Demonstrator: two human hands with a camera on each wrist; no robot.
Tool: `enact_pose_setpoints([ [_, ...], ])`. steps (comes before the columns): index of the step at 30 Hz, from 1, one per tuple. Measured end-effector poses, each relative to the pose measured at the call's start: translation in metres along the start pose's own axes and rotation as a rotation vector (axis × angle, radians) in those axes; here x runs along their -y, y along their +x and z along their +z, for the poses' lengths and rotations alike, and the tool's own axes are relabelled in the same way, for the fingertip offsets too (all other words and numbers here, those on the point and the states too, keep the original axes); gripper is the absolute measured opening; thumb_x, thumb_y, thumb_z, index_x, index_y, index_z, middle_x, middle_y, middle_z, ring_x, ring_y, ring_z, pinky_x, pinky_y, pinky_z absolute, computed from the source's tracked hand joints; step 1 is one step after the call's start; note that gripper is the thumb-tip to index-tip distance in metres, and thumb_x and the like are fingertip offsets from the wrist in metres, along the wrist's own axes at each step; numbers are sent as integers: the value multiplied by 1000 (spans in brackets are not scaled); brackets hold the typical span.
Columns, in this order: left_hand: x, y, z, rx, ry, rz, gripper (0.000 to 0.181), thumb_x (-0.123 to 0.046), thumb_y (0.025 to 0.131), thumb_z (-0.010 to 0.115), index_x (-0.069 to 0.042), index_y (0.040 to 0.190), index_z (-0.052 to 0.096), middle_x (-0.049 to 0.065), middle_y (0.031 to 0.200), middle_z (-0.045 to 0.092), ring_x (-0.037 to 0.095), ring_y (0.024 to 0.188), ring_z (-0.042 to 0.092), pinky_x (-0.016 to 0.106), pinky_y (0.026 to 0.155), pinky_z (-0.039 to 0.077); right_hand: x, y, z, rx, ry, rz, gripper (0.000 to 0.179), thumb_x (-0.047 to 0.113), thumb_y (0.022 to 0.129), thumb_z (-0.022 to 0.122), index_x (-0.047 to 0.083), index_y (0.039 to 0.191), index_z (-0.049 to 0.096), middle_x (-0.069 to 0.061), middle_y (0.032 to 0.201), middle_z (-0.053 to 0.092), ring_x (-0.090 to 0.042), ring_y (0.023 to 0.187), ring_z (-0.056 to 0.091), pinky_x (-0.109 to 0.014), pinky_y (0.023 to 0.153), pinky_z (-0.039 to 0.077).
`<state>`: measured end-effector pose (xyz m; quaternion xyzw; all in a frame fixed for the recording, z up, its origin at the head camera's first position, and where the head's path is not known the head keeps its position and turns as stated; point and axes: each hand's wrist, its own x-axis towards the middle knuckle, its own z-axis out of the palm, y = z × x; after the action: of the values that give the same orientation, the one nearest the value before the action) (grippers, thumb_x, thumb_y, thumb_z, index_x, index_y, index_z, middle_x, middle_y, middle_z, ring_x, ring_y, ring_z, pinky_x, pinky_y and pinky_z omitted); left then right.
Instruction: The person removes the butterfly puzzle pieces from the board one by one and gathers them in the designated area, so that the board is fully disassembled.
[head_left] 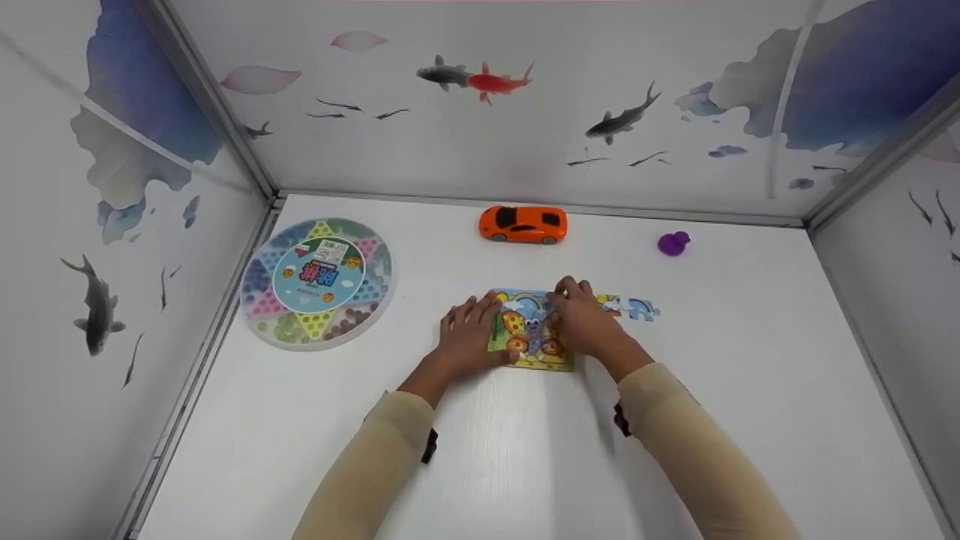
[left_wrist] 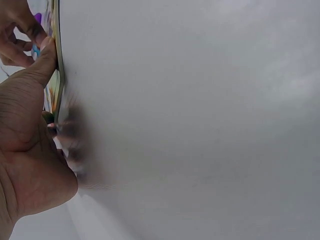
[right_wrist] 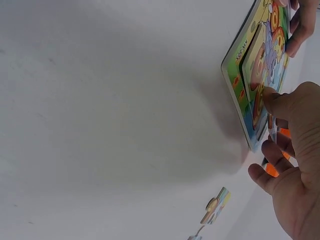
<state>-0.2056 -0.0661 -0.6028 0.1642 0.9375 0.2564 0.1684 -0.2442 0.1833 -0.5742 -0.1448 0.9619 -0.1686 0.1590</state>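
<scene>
A colourful jigsaw puzzle (head_left: 534, 334) with a butterfly picture lies in its tray on the white table. My left hand (head_left: 471, 337) holds the puzzle's left side, with the thumb at the front edge and the fingers by the far left corner. Over the far right corner, my right hand (head_left: 589, 319) pinches a puzzle piece (right_wrist: 272, 126) between thumb and fingers, which hide most of it. In the right wrist view, the tray's green border (right_wrist: 235, 75) shows around the picture. Just right of the tray lie two loose puzzle pieces, one blue (head_left: 643, 309) and one yellowish (head_left: 609, 303).
An orange toy car (head_left: 523, 225) stands near the back wall, with a small purple rubber duck (head_left: 673, 243) to its right. A round Chinese checkers box (head_left: 318, 283) lies at the left. Printed walls (head_left: 517, 142) bound the table at the back and sides.
</scene>
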Motion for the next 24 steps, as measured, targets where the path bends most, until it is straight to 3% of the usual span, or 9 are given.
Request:
enact_pose_setpoints([
  [8,0,0,-1,12,-10,-1,100,-59,103,71,-14,178,22,5,188,10,38,174,7,68,138,7,-2,-4,-3,-75,-123,-58,41,22,105,76,14,145,72,-12,151,59,-38,141,49,-63,124,46],
  [13,0,2,-1,17,-21,-3,100,-57,103,71,-14,178,21,5,189,8,38,174,5,68,138,6,-7,-5,-3,-89,-133,-72,36,21,106,76,13,140,74,-9,154,61,-37,145,50,-70,127,40],
  [18,-2,-2,-1,10,-2,4,99,-57,103,71,-13,178,22,6,188,10,39,174,7,69,137,8,-14,-7,-3,-86,-104,-91,33,15,104,78,11,136,74,-10,154,63,-35,142,54,-64,127,44],
  [24,-1,-3,0,1,-2,12,100,-58,103,72,-13,178,22,6,188,11,40,174,8,69,137,9,-20,-11,-5,-106,-77,-99,28,21,105,78,11,130,76,-10,149,64,-34,139,55,-57,126,47],
])
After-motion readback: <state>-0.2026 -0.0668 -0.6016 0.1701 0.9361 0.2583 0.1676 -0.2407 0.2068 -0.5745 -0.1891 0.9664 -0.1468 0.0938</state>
